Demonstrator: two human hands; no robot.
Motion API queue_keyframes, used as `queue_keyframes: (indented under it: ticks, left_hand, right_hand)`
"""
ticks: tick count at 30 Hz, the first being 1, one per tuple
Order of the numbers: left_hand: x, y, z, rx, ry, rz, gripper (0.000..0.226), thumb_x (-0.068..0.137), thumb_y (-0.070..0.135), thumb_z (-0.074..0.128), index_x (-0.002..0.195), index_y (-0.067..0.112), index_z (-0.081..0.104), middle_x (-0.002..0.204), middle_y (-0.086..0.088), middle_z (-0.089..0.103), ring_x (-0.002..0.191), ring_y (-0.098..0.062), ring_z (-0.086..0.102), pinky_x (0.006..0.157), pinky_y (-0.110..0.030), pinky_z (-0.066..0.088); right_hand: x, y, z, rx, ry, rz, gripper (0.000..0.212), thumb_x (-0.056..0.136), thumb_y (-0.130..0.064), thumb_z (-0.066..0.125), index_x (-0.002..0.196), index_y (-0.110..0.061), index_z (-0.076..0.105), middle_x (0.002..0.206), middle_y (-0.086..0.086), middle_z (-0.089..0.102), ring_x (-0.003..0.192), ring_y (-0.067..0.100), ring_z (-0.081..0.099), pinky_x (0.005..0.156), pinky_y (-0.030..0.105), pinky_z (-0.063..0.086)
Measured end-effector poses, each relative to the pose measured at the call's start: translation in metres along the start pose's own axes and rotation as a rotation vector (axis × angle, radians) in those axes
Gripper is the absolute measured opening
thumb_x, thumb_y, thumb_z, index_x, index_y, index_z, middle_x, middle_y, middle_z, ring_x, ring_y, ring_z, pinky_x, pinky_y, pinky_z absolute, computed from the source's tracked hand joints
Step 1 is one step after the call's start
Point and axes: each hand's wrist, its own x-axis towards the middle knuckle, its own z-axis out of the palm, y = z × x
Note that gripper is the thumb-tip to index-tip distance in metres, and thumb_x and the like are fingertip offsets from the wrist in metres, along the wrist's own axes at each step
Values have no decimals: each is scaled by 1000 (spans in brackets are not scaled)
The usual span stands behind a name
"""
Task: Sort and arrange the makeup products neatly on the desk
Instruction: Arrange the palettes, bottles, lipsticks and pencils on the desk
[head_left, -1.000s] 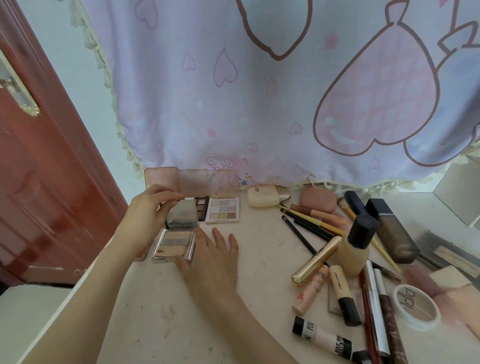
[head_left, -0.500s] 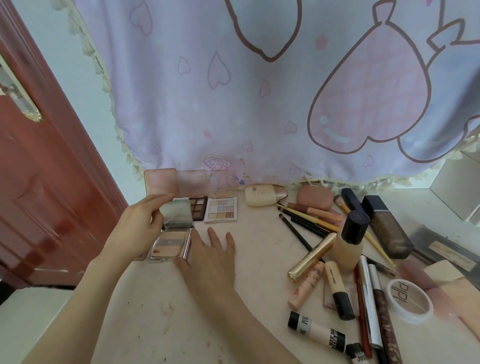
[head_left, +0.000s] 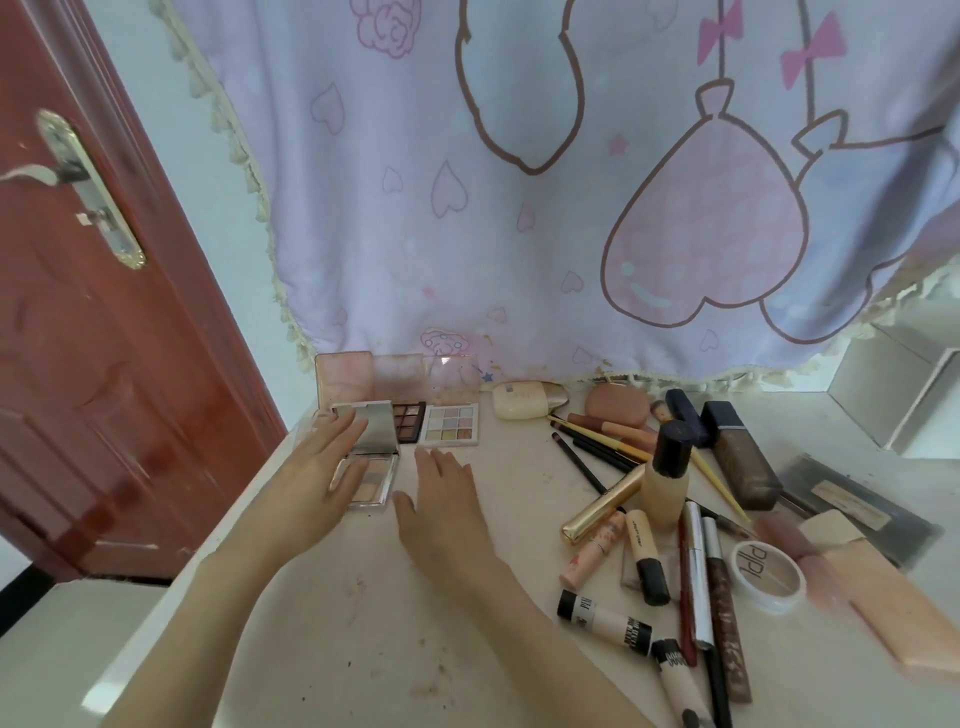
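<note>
Releasing compact (head_left: 370, 457) lid: left hand (head_left: 317, 470) fingers now straight; right hand (head_left: 441, 499) flat, holding nothing.

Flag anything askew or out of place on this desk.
Tubes, pencils and brushes lie criss-crossed in a heap on the right of the desk, unlike the palettes lined up at the back left.

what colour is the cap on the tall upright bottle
Black, on the pale cream upright bottle; clearest in the head view.
</note>
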Motion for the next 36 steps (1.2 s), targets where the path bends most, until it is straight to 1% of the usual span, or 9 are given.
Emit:
queue_keyframes:
  ticks: [5,9,14,17,21,24,30,32,36]
  left_hand:
    - [-22,43,14,-46,2,42,50,93,31,46,141,24,35,151,10,22,139,-11,23,110,-36,24]
    - [-25,82,44,-92,-110,127,47,96,32,41,142,28,32,151,13,22,138,-8,23,109,-21,16]
    - [-5,113,83,-103,-239,141,42,99,22,35,141,26,36,150,7,28,138,-11,25,112,-25,17]
    - [4,117,102,-47,-258,146,40,100,23,32,138,28,39,150,6,30,139,-11,22,115,-31,14]
    - [10,123,115,22,-218,124,42,99,30,30,141,34,33,152,12,23,141,-7,14,116,-33,7]
    - [12,125,118,68,-207,115,43,100,33,26,142,37,26,153,15,18,141,-5,10,117,-32,5]
    - [10,128,118,120,-233,96,44,100,35,20,144,40,15,154,17,9,142,-3,2,116,-30,0]
    - [10,129,117,122,-232,95,45,100,35,20,144,41,15,154,18,9,142,-3,2,116,-30,-1]
    - [9,131,116,118,-222,91,44,100,35,20,144,41,16,154,18,9,142,-3,3,116,-30,0]
  right_hand:
    - [-37,-6,-69,-131,174,-143,51,99,-26,38,146,-12,23,151,7,27,140,21,18,118,34,8]
    - [-73,3,-134,-203,267,-182,50,99,-27,38,146,-16,24,150,2,28,138,18,21,114,29,16]
    - [-100,48,-197,-257,412,-94,44,98,-24,41,141,-14,37,145,3,39,132,18,33,107,23,23]
    - [-109,96,-222,-269,462,59,40,96,-18,44,136,-11,44,140,8,46,127,25,40,104,29,28]
    - [-112,157,-240,-329,352,334,43,96,-21,45,138,-11,43,141,10,44,129,29,38,106,35,31]
    - [-107,188,-247,-453,88,513,48,92,-28,48,137,-11,43,138,13,45,127,31,39,104,41,36]
    - [-84,200,-248,-459,-122,575,48,83,-39,63,120,-10,52,130,11,52,118,27,48,91,32,40]
    - [-77,203,-246,-520,-141,562,41,79,-37,65,110,-12,52,124,11,54,112,28,50,83,30,39]
    - [-73,209,-242,-583,-95,523,31,77,-31,63,102,-14,54,116,11,57,109,30,51,82,32,39]
